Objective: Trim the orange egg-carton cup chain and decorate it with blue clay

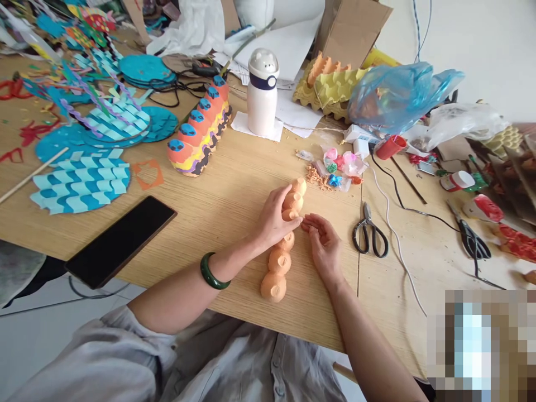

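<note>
An orange strip of rounded egg-carton cups [280,261] lies on the wooden table, running from near its front edge away from me. My left hand [276,219] rests over the strip's upper middle, its thumb and fingers spread around the cups. Just right of the strip is my right hand [324,245], palm turned inward, fingers slightly curled and apart, with nothing visible in it. Its fingertips come close to my left thumb. A painted caterpillar-like carton [199,134] in orange, yellow and black, with blue spots, stands farther back to the left.
Black scissors [368,231] lie right of my right hand, near a white cable [391,223]. Orange scraps [317,177] and colourful clay bits sit beyond. A phone [121,240] and blue paper pieces [81,181] are left. A white bottle [262,100] stands behind.
</note>
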Action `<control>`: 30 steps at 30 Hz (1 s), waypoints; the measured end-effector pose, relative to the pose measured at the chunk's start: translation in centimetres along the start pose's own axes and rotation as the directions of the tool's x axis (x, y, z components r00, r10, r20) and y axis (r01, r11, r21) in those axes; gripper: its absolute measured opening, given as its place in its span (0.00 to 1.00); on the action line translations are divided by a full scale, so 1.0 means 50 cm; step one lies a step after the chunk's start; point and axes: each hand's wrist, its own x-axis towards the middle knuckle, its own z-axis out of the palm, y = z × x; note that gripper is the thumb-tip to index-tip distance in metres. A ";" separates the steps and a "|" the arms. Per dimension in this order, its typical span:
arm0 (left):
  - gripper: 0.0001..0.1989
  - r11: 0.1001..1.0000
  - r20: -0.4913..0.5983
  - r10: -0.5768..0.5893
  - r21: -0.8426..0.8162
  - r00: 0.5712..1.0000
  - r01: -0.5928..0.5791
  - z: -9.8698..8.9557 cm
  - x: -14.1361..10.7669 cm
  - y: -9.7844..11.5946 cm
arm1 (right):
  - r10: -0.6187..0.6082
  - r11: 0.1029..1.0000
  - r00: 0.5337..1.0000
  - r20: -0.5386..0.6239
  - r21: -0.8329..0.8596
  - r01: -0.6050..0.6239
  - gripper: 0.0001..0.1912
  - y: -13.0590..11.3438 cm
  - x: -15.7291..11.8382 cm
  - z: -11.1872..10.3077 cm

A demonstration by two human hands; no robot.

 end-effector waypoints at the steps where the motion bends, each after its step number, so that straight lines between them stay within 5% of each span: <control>1: 0.39 1.000 0.005 -0.006 -0.001 1.000 0.006 0.000 0.000 -0.002 | 0.000 1.000 1.000 0.000 -0.003 0.000 0.16 0.002 0.001 0.000; 30: 0.42 0.950 0.038 -0.249 -0.185 0.968 0.252 -0.002 0.012 -0.008 | 0.021 1.000 0.999 -0.041 0.018 -0.021 0.10 0.010 0.016 0.005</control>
